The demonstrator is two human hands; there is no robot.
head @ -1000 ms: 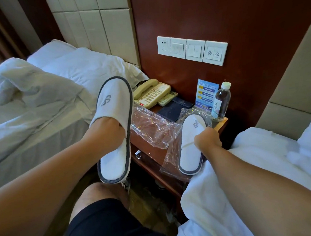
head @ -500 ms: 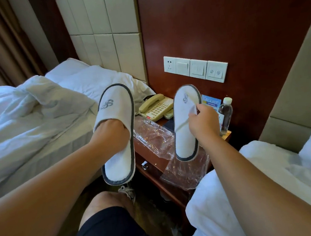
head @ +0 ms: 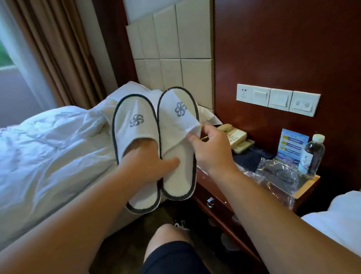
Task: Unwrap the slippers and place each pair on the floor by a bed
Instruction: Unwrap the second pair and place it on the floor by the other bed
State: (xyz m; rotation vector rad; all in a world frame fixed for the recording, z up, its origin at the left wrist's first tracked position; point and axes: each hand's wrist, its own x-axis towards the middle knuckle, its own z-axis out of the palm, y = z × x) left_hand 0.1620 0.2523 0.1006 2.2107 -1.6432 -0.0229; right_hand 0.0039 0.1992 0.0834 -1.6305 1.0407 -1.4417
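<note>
While the plastic wrapper (head: pixel 278 172) lies crumpled on the nightstand (head: pixel 306 189), two unwrapped white slippers (head: pixel 130 110) hang side by side above the floor (head: pixel 126 237) beside a bed (head: pixel 38 157). Left hand (head: pixel 147 164) grips them, fingers inside one; right hand (head: pixel 210 154) pinches the other's upper. Setting them down remains.

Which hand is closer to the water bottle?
Right. The right hand, pinching a slipper, is just left of the water bottle; the left hand is farther left, inside the other slipper.
</note>
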